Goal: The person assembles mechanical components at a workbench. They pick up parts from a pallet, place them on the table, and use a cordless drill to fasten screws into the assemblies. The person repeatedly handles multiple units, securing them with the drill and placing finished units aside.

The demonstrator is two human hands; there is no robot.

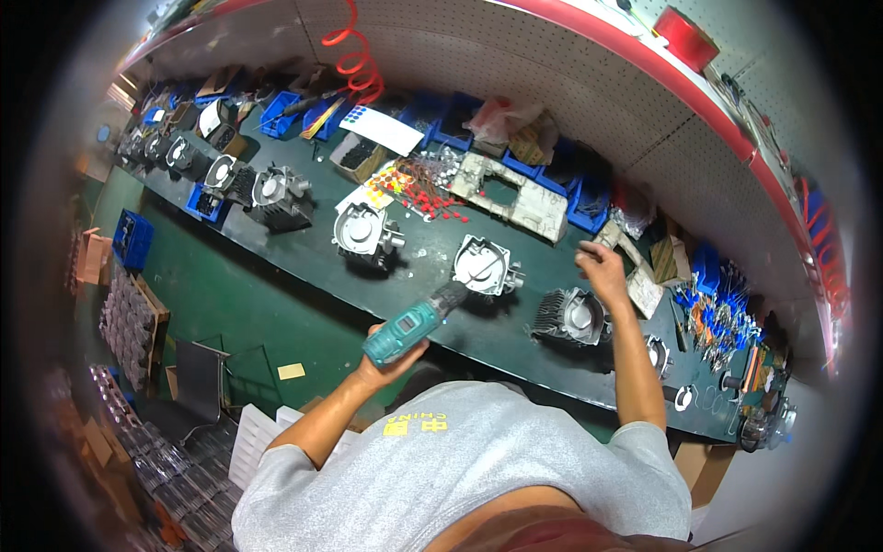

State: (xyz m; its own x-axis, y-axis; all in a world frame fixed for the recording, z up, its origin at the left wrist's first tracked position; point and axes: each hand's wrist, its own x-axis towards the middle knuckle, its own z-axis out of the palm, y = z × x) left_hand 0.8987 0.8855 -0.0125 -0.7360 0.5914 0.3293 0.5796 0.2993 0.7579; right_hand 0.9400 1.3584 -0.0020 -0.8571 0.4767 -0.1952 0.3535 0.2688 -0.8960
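My left hand is wrapped around a teal cordless drill. The drill's black chuck reaches the near-left rim of an open silver metal housing on the bench; whether the bit touches it I cannot tell. Farther right, my right hand is raised over the bench with its fingers curled together; anything between the fingertips is too small to make out. Below that hand stands a finned metal housing. A worn pale plate lies just beyond the hand.
More metal housings stand along the green bench. Blue bins, red-tipped small parts and a frame-like pale plate line the back. Bundled wires lie at right. A red coiled hose hangs above.
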